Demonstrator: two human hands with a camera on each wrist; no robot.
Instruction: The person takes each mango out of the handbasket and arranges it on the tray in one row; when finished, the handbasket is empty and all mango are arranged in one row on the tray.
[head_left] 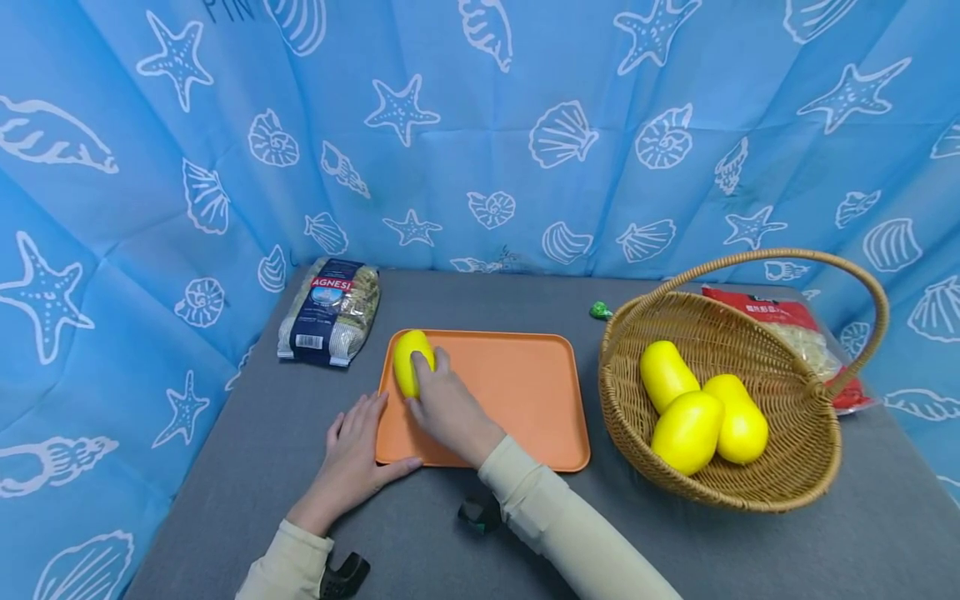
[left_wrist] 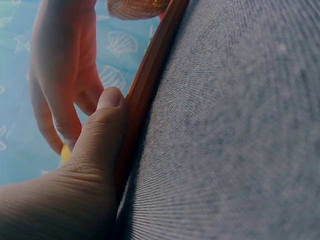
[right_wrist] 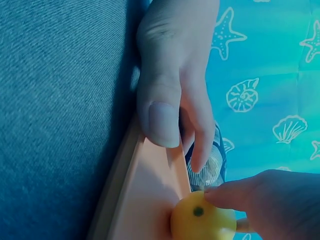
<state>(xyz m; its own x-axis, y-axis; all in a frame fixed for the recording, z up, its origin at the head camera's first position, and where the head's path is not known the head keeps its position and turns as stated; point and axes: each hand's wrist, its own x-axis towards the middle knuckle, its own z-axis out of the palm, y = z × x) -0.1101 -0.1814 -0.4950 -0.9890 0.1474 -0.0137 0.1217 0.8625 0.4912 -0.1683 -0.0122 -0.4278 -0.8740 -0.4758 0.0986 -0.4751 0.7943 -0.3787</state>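
At the left end of the orange tray (head_left: 510, 400): a yellow mango (head_left: 407, 367).
Right hand (head_left: 452, 408): grip pinching the mango between thumb and fingers.
Left hand (head_left: 356, 458): fingers spread, bracing the tray's near-left corner.
Good handling: probably a light pinch, released only once the mango sits steady; it could roll.
Right wrist view: a dark spot (right_wrist: 198, 211) on the mango's end, unseen elsewhere.
Left wrist view: thumb against the tray's outer edge.
Head view alone: three mangoes (head_left: 686, 433) in the wicker basket (head_left: 795, 467).
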